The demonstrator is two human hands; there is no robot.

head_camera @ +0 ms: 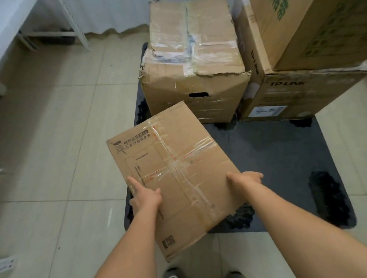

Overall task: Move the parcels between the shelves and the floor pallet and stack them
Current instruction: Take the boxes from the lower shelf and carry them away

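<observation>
Both forearms, mine, reach forward and down over the near edge of the dark grey flat plastic floor pallet (279, 164).

Item 1, pallet: bare along its near right part; carries the stock along its far edge.

Item 2, tall battered brown cardboard carton with torn top flaps and clear tape (192, 68): stands at the far left corner of the pallet.

Item 3, brown cardboard carton printed TP-LINK (302, 94): far right corner, just beside item 2, with a green-printed brown cardboard carton (313, 19) stacked on it.

Item 4, flat brown cardboard parcel crossed with clear tape (172, 179): in hand, over the near left corner of the pallet, skewed to the pallet's edges, its near end overhanging the tiled floor (46, 138).

Item 5, left hand (144, 199): on the parcel's left edge, forefinger straight along the top face, other fingers hidden below; I judge them curled under.

Item 6, right hand (246, 179): gripping the right edge, fingers wrapped over and out of view.

Handling note, my judgement: parcel is being set down or stacked. Square it to the pallet edges first, lower it level, keep fingers clear beneath, and seat it against item 2.
</observation>
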